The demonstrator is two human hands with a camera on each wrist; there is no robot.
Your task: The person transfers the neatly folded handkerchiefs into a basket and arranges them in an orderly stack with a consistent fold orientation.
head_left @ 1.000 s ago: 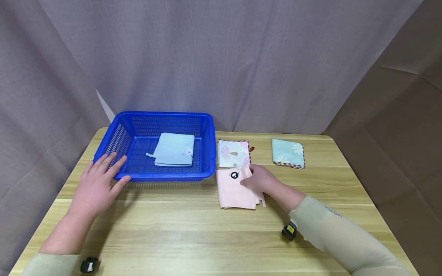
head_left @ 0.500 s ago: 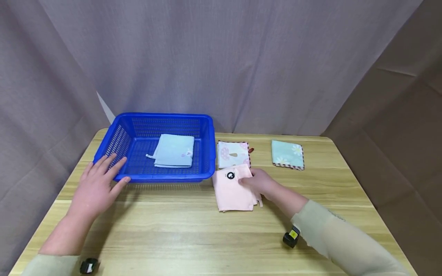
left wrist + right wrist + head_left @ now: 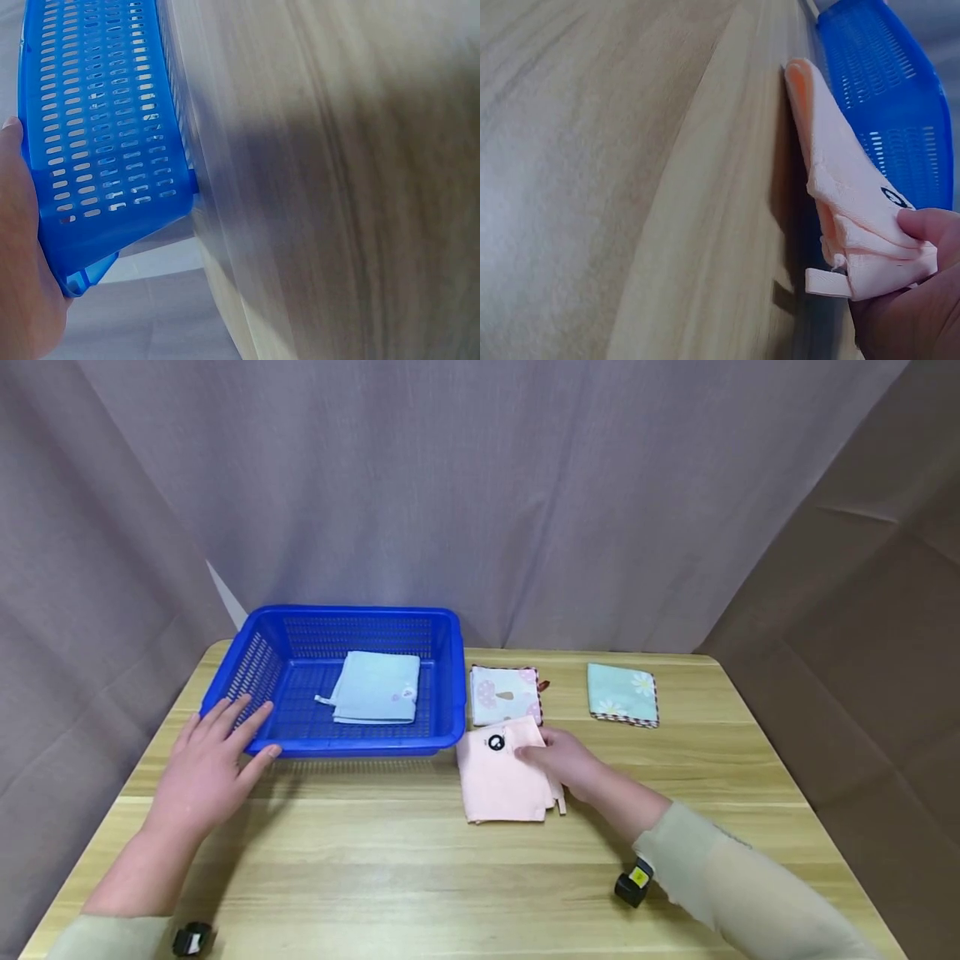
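A folded pink towel [image 3: 501, 781] with a small black round emblem is pinched at its right edge by my right hand [image 3: 564, 762], thumb on top. The right wrist view shows the towel [image 3: 855, 195] slightly raised over the tabletop, its white loop hanging near the palm. My left hand [image 3: 213, 768] rests with spread fingers on the front left corner of the blue plastic basket [image 3: 352, 747]. Inside the basket lies a folded light blue towel [image 3: 377, 687]. In the left wrist view, part of that hand [image 3: 26, 277] touches the basket's rim beside its slotted wall [image 3: 105, 127].
A white folded cloth [image 3: 506, 695] with pink mushrooms lies right of the basket, behind the pink towel. Farther right is a mint folded cloth [image 3: 622, 693] with white daisies. All stand on a wooden table [image 3: 360, 877], with a grey curtain [image 3: 480, 493] behind.
The pink towel has shifted slightly left in my right hand and turned a little, its left corner now close to the basket. My left hand stays at the basket's corner.
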